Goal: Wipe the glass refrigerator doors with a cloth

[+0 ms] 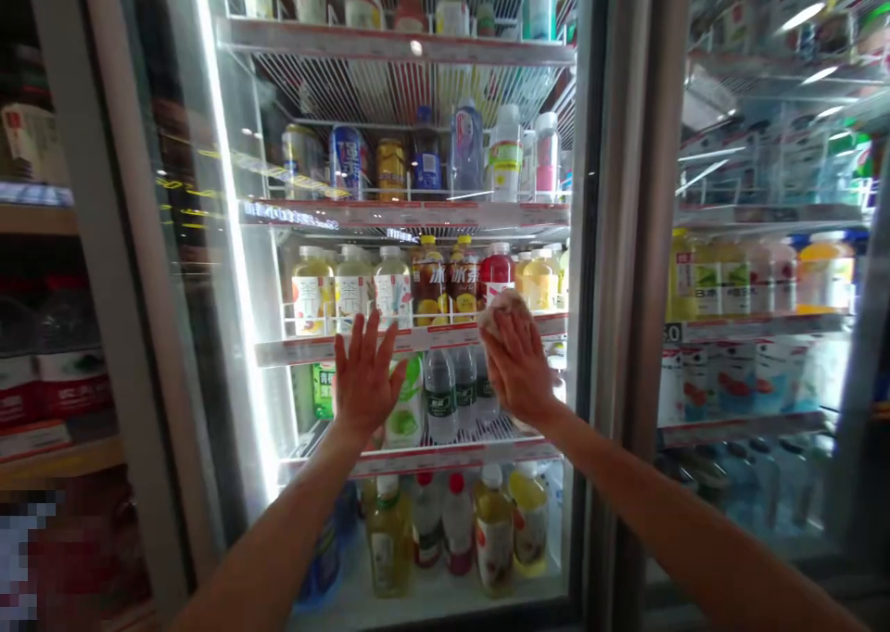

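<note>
Left hand (365, 377), fingers spread, flat on the clear glass cooler door (417, 289); at 3 o'clock, right hand (518, 363) presses a crumpled white cloth (502, 306) against it.

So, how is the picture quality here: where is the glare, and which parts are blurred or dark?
Head view: a bright vertical light strip glares along the fridge's left edge; ceiling lights reflect as streaks on the right glass door, washing out the bottles behind. The left shelves are dark, with a pixelated patch at the bottom left. The left hand and the right hand, holding a cloth, look sharp.
</note>
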Tool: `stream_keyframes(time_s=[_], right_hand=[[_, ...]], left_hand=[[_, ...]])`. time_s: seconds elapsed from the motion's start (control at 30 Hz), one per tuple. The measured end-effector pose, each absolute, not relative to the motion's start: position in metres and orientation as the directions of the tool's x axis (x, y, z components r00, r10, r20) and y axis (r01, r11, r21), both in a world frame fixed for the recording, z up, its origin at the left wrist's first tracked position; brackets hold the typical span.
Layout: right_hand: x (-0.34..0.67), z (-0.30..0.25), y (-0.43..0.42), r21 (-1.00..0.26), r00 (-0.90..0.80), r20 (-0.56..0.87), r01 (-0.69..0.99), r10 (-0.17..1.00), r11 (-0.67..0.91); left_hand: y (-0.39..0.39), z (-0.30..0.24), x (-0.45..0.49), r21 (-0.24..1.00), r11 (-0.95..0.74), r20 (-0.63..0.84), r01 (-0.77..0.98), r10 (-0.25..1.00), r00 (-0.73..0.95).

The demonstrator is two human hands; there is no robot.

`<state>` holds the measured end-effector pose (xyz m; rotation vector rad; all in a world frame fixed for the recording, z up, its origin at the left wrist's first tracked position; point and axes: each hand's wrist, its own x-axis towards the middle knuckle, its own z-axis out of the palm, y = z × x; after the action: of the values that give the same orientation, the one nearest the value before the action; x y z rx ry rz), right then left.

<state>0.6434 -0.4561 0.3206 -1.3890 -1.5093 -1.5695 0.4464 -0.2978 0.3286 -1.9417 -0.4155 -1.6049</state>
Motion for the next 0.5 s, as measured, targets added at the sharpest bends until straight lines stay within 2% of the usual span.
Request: stream_keyframes(time_s=[0.07, 0.13, 0.2, 0.27, 0.33, 0.4, 0.43, 0.5], right_hand=[[0.636, 0.303, -0.455, 0.504, -0.43, 0.822, 0.854, 0.373, -0.127], [0.633, 0.285, -0.458, 0.647, -0.569, 0.67, 0.762, 0.477, 0.0], [0.637, 0.283, -0.463, 0.708, -0.632, 0.581, 0.703, 0.513, 0.064], [0.644, 0.303, -0.467, 0.66, -0.573, 0.661, 0.751, 0.484, -0.012], [0.652, 0.333, -0.467, 0.513, -0.427, 0.818, 0.844, 0.384, -0.154], [0.655, 0.352, -0.464, 0.389, -0.325, 0.906, 0.892, 0.269, -0.231], [0.655, 0.353, -0.463, 0.374, -0.317, 0.916, 0.897, 0.244, -0.238], [0.651, 0.338, -0.463, 0.45, -0.387, 0.875, 0.872, 0.29, -0.194]], left_hand=[[-0.296, 0.326, 0.448, -0.24, -0.777, 0.966, 0.583, -0.13, 0.224], [-0.294, 0.324, 0.447, -0.247, -0.772, 0.965, 0.585, -0.14, 0.223], [-0.294, 0.324, 0.446, -0.251, -0.77, 0.964, 0.587, -0.144, 0.223], [-0.295, 0.325, 0.446, -0.251, -0.77, 0.964, 0.587, -0.144, 0.222], [-0.296, 0.325, 0.446, -0.251, -0.77, 0.965, 0.587, -0.148, 0.218], [-0.296, 0.326, 0.446, -0.249, -0.772, 0.965, 0.584, -0.149, 0.214], [-0.297, 0.326, 0.446, -0.248, -0.774, 0.966, 0.583, -0.149, 0.213], [-0.297, 0.326, 0.446, -0.251, -0.777, 0.965, 0.577, -0.151, 0.216]])
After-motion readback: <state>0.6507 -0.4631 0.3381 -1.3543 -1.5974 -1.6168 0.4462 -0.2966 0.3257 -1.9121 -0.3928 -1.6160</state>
